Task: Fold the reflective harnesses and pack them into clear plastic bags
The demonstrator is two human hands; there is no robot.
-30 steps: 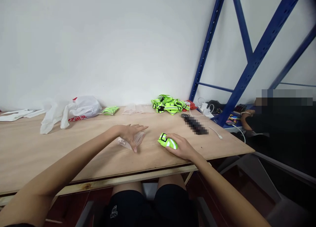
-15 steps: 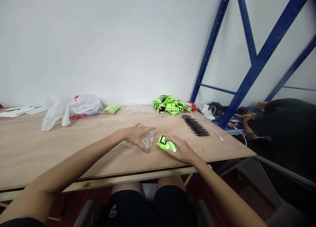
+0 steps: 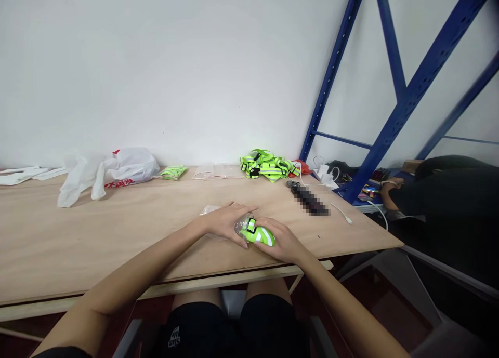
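Since the earlier frames the left hand [image 3: 228,223] has slid rightward with the clear plastic bag [image 3: 240,225] until it meets the folded neon band [image 3: 258,234]; the right hand [image 3: 283,238] has stayed on that band, which now sits a little nearer the table's front edge.

Head view — one view only.

Item 1: folded neon band, one. Fluorescent yellow-green fabric with white-grey reflective stripes and a small black buckle, rolled into a compact oblong. It lies on the table in front of the person, between both hands. Right hand's fingers curl around its near side, thumb on top, gripping it.

Item 2: clear plastic bag, one. Thin, crinkled, glossy film; its mouth touches the band's left end. Left hand lies over it, fingers loosely together and bent, pinching the film at the opening.

Item 3: plywood table [image 3: 97,233], one — pale, matt, flat grain, raw front edge.

Item 4: pile of neon straps [image 3: 268,166], one heap, same fabric, at the back edge.

Item 5: small packed neon band [image 3: 172,172], one, near the wall.

Item 6: white carrier bag [image 3: 125,171] with red print, one, crumpled and soft.

Item 7: blue steel rack [image 3: 393,88], rigid, with diagonal braces, at right.

Item 8: another person's hand [image 3: 388,189], one, beside the rack.
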